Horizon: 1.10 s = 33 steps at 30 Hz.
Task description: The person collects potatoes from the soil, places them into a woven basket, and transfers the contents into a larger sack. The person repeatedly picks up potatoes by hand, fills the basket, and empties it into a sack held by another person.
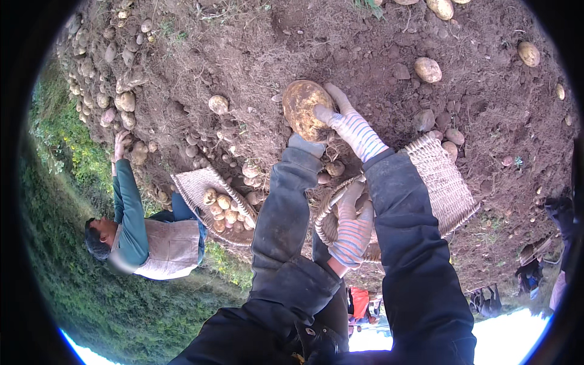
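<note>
In the head view my right hand (pixel 353 123), in a striped knit glove, grips the right side of a large, soil-stained potato (pixel 305 108). The potato is just beyond the toe of my dark boot (pixel 306 145). My left hand (pixel 352 232), gloved the same way, reaches into the mouth of a wicker basket (pixel 325 219) between my legs. Its fingertips lie close to the rim, and something brownish shows between fingers and thumb; whether it is gripped is unclear. My right sleeve covers the middle of this basket, whose woven side (pixel 440 182) shows to the right.
A co-worker (pixel 155 246) bends at the left, hands by a heap of potatoes (pixel 125 102). Nearby, another wicker basket (pixel 187 185) holds several potatoes (pixel 224 207). Loose potatoes (pixel 427 70) are scattered on the soil (pixel 255 54). More people (pixel 360 303) and a dark animal (pixel 487 301) appear farther off.
</note>
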Each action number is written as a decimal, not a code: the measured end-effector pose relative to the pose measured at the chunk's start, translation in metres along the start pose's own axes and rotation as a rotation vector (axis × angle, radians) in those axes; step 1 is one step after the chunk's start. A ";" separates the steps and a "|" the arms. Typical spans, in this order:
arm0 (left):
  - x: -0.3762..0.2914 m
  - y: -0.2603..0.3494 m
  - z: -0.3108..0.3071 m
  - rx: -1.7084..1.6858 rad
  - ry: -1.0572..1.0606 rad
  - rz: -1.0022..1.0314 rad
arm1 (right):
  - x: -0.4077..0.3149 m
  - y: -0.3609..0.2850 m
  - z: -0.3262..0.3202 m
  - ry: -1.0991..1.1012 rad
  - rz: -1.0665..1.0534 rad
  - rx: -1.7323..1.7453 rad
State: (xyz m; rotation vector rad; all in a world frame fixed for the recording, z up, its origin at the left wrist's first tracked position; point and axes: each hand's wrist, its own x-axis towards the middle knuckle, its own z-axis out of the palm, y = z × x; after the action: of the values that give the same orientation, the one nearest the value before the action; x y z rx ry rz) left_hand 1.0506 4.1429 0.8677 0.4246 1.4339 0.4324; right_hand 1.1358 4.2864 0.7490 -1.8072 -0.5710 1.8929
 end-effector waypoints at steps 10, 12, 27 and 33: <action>-0.001 -0.004 -0.002 -0.101 -0.124 -0.020 | -0.027 0.007 0.006 0.137 0.072 -0.874; -0.003 -0.005 0.002 0.012 -0.111 -0.040 | -0.022 0.002 -0.006 0.038 0.105 -0.994; 0.009 -0.008 0.018 -0.032 -0.022 -0.121 | 0.002 -0.083 -0.008 -0.442 -0.200 -1.744; 0.012 -0.001 0.023 -0.109 0.047 -0.084 | 0.007 -0.087 -0.001 -0.691 -0.215 -1.922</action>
State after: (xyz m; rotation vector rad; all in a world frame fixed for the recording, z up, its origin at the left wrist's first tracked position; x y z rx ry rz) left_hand 1.0747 4.1476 0.8590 0.2670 1.4606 0.4528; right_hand 1.1406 4.3610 0.7940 -1.3354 -3.4059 1.5578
